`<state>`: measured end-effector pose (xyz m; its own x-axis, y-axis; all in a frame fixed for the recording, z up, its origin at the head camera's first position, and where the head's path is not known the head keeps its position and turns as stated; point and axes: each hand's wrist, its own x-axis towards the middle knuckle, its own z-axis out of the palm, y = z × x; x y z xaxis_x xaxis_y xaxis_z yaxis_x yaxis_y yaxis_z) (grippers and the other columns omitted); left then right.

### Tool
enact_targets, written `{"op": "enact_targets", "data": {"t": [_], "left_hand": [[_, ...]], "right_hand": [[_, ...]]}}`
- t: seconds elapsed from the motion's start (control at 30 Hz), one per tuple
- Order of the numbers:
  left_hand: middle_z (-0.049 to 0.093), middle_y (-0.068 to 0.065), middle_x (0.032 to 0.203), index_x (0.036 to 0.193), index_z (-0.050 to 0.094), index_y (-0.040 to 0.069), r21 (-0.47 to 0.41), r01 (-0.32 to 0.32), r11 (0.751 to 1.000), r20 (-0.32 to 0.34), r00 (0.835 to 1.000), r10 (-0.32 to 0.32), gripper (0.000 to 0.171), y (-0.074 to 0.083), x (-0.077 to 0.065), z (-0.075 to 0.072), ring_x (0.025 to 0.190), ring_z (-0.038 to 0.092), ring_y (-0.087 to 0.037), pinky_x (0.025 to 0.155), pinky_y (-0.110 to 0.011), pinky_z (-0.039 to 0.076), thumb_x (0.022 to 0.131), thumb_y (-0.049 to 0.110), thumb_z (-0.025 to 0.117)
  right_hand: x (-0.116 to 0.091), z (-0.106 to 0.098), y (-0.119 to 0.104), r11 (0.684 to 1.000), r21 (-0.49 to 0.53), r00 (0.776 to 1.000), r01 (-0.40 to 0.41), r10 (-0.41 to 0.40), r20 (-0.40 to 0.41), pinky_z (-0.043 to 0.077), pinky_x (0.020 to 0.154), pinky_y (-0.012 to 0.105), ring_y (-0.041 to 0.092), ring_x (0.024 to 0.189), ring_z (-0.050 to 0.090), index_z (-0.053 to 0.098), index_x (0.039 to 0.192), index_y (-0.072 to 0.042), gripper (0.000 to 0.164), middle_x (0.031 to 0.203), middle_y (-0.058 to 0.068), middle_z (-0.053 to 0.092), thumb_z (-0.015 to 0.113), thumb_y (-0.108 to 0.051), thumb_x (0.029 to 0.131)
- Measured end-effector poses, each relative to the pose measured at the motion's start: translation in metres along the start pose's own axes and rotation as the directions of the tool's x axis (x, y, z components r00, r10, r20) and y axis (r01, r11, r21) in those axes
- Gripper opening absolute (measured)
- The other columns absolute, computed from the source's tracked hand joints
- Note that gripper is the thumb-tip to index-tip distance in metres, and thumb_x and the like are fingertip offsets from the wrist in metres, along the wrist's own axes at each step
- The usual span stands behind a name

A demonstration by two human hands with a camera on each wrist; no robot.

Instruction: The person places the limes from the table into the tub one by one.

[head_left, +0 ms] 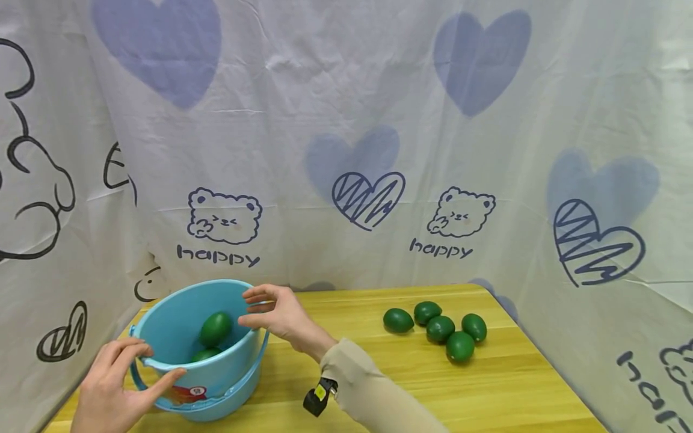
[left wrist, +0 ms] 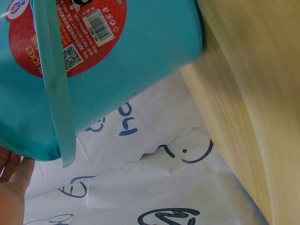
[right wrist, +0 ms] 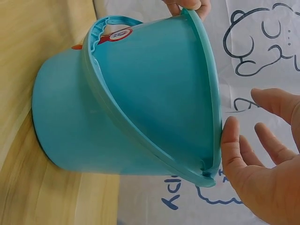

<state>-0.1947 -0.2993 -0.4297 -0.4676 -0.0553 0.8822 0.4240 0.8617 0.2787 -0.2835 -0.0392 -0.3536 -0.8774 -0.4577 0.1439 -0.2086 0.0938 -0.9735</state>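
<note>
A light blue plastic bucket [head_left: 216,385] with a red label stands on the left of the table, its handle hanging down. Inside it lie a dark green avocado-like fruit [head_left: 216,328] and part of a second green fruit [head_left: 206,355]. My left hand [head_left: 110,382] grips the bucket's near-left rim between thumb and fingers; only part of that hand [left wrist: 14,187] shows in the left wrist view. At the right rim, my right hand [head_left: 281,316] has its fingers spread and holds nothing. In the right wrist view a fingertip of this hand [right wrist: 262,164] meets the rim.
Several dark green fruits [head_left: 440,329] lie grouped on the right of the yellow wood-grain table [head_left: 346,385]. White curtains [head_left: 346,78] with hearts and bear drawings hang behind and at both sides. A black strap [head_left: 319,397] sits at my right wrist.
</note>
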Motion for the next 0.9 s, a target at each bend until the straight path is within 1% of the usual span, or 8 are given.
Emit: {"op": "enact_targets", "data": {"t": [0.17, 0.27, 0.43, 0.57, 0.73, 0.83, 0.9], "left_hand": [[0.058, -0.011, 0.092, 0.083, 0.063, 0.004, -0.005, 0.006, 1.000, -0.004, 1.000, -0.006, 0.063, -0.001, -0.001, 0.000, 0.094, 0.042, -0.003, 0.085, 0.000, 0.025, 0.042, 0.037, 0.098], [0.058, -0.011, 0.092, 0.083, 0.063, 0.004, -0.009, 0.007, 1.000, -0.007, 1.000, -0.007, 0.064, -0.001, -0.001, 0.001, 0.095, 0.041, 0.000, 0.085, 0.001, 0.025, 0.043, 0.041, 0.098], [0.058, -0.012, 0.092, 0.083, 0.063, 0.003, -0.026, -0.002, 1.000, -0.016, 1.000, 0.002, 0.068, -0.002, -0.001, 0.001, 0.095, 0.041, 0.001, 0.087, 0.001, 0.025, 0.048, 0.052, 0.094], [0.058, -0.013, 0.092, 0.083, 0.063, 0.003, -0.032, -0.002, 0.999, -0.017, 1.000, 0.002, 0.070, -0.002, 0.000, 0.000, 0.095, 0.041, 0.001, 0.087, 0.001, 0.025, 0.049, 0.055, 0.093], [0.058, -0.014, 0.093, 0.083, 0.063, 0.002, -0.022, 0.004, 1.000, -0.015, 1.000, -0.004, 0.069, -0.002, -0.001, 0.001, 0.094, 0.042, -0.003, 0.087, 0.001, 0.024, 0.047, 0.052, 0.095], [0.058, -0.014, 0.093, 0.083, 0.062, 0.002, -0.012, 0.010, 1.000, -0.016, 1.000, -0.010, 0.068, -0.001, -0.001, 0.001, 0.093, 0.042, -0.006, 0.087, 0.001, 0.024, 0.045, 0.047, 0.096], [0.058, -0.015, 0.093, 0.083, 0.062, 0.002, -0.010, 0.011, 1.000, -0.014, 1.000, -0.011, 0.068, -0.001, -0.001, 0.002, 0.093, 0.042, -0.007, 0.086, 0.001, 0.024, 0.045, 0.046, 0.096]], "right_hand": [[-0.002, -0.002, 0.003, 1.000, 0.020, 1.000, 0.000, 0.000, -0.003, 0.058, 0.085, 0.034, 0.017, 0.106, 0.066, 0.067, 0.117, -0.014, 0.036, 0.121, 0.007, 0.065, 0.078, -0.009, 0.083], [-0.003, -0.003, 0.006, 1.000, 0.022, 1.000, 0.007, -0.007, -0.012, 0.057, 0.086, 0.035, 0.016, 0.106, 0.066, 0.067, 0.118, -0.012, 0.036, 0.121, 0.007, 0.065, 0.078, -0.009, 0.084], [-0.005, -0.007, 0.010, 1.000, 0.011, 0.999, 0.023, -0.022, -0.026, 0.056, 0.088, 0.034, 0.015, 0.104, 0.066, 0.068, 0.116, -0.015, 0.033, 0.116, 0.001, 0.067, 0.077, -0.011, 0.084], [-0.007, -0.011, 0.012, 0.999, 0.002, 0.998, 0.046, -0.046, -0.032, 0.055, 0.088, 0.031, 0.014, 0.103, 0.066, 0.067, 0.118, -0.012, 0.033, 0.114, 0.000, 0.067, 0.076, -0.012, 0.086], [-0.011, -0.016, 0.017, 0.999, -0.005, 0.997, 0.053, -0.054, -0.064, 0.056, 0.088, 0.032, 0.015, 0.101, 0.066, 0.067, 0.117, -0.010, 0.033, 0.115, 0.005, 0.068, 0.076, -0.013, 0.086], [-0.013, -0.022, 0.021, 0.998, -0.011, 0.995, 0.056, -0.057, -0.086, 0.056, 0.088, 0.033, 0.017, 0.101, 0.066, 0.067, 0.117, -0.009, 0.032, 0.115, 0.008, 0.068, 0.075, -0.013, 0.086], [-0.015, -0.025, 0.024, 0.998, -0.009, 0.993, 0.054, -0.055, -0.107, 0.056, 0.088, 0.034, 0.018, 0.101, 0.066, 0.067, 0.116, -0.008, 0.031, 0.114, 0.008, 0.068, 0.075, -0.013, 0.087]]}}
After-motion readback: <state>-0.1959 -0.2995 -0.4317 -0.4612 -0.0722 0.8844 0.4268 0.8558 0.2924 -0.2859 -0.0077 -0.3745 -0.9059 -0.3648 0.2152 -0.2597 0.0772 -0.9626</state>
